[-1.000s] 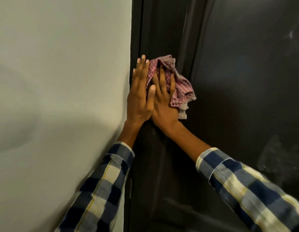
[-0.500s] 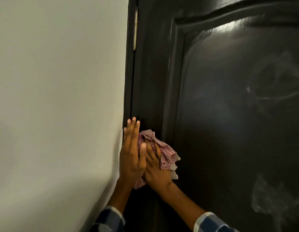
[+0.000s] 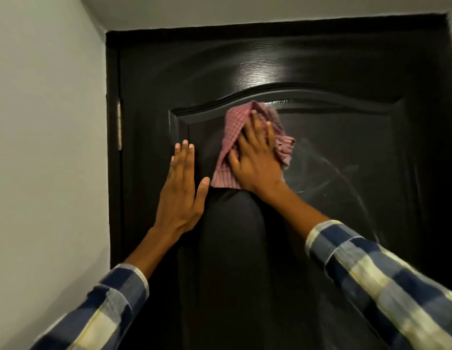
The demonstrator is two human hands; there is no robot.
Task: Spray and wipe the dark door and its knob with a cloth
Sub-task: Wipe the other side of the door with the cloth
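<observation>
The dark door (image 3: pixel 333 72) fills the view, with an arched raised panel in its upper half. My right hand (image 3: pixel 255 157) presses a pink checked cloth (image 3: pixel 232 130) flat against the panel just below the arch, fingers spread and straight. My left hand (image 3: pixel 180 193) lies flat on the door to the left of the cloth, fingers straight, holding nothing. Wet wipe streaks show on the panel right of the cloth. The knob and any spray bottle are out of view.
A pale wall (image 3: pixel 48 147) runs along the left, meeting the door frame (image 3: pixel 112 198). A metal hinge (image 3: pixel 118 125) sits on the frame's left edge. The ceiling shows above the door top.
Both hands have moved up and right from the door's left edge near the frame onto the upper panel. They have spread apart, and the view now takes in the door's top.
</observation>
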